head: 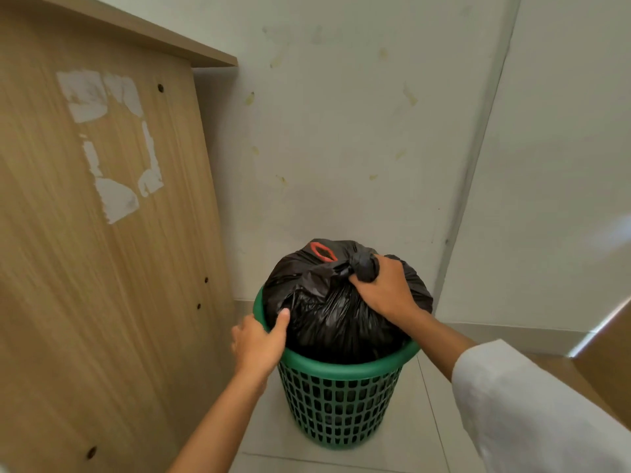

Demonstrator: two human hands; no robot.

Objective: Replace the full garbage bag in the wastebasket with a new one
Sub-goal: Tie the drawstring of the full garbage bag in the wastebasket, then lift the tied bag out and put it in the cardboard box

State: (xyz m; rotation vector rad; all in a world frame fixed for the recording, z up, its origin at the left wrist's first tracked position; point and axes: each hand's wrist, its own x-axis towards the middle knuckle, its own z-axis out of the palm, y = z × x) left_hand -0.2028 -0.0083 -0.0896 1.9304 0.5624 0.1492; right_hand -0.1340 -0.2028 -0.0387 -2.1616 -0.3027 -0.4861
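Between the two hands: one full black garbage bag, tied shut, seated in a green lattice wastebasket and bulging well above its rim. Knot sits at the bag's top, toward the right-hand side. A small red-orange ring or loop shows on the bag just beyond the knot; what it is cannot be told.

Right hand: fingers curled round the neck of the bag just under the knot, grasping it.

Left hand: clasping the wastebasket rim on the near left side, thumb lying up against the bag's flank, fingers wrapped over the outer edge.

Wastebasket: upright on a pale tiled floor, directly ahead of and below both hands. Its long axis runs vertical, as does the bag's.

Governing relation: the knot is already in the right hand, and the bag's exit lies straight up along that axis. By judgement, the left hand is placed to pin the basket down while the right lifts.

Left of the left hand: a wood-grain panel. Beyond both hands: a white wall.
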